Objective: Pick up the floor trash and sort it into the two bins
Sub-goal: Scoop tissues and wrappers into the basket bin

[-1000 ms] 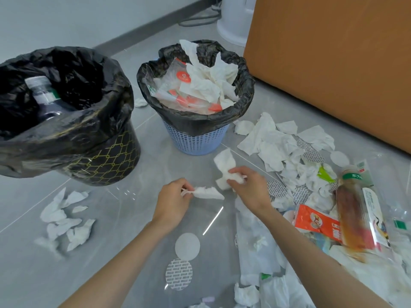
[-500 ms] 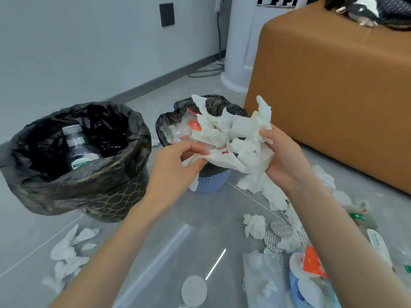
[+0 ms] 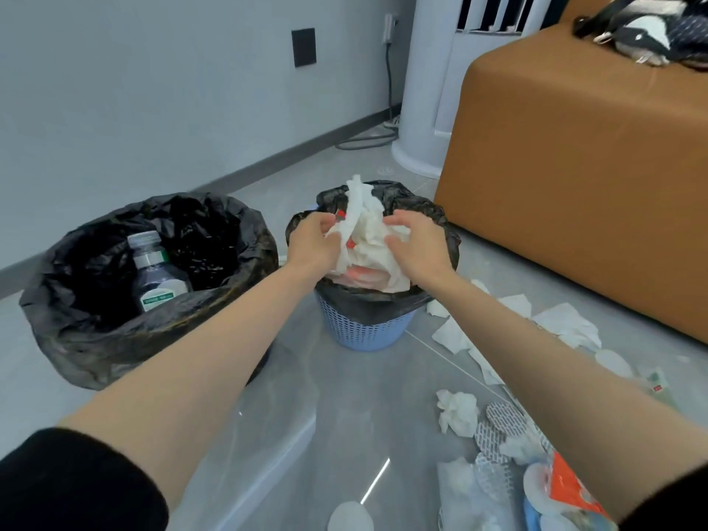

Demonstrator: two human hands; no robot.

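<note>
Tissues, held up in the air half a second ago, now sit atop the overfull blue basket bin, right of the black-lined bin holding a clear bottle. The left hand pinches their left edge between thumb and curled fingers, while the right hand has come down over their right side, fingers half bent and spread; whether they grip cannot be told. Foil seals litter the floor farther right.

bottle in L bin, tissues piled in R bin just beside it, scraps on floor R of both
</note>
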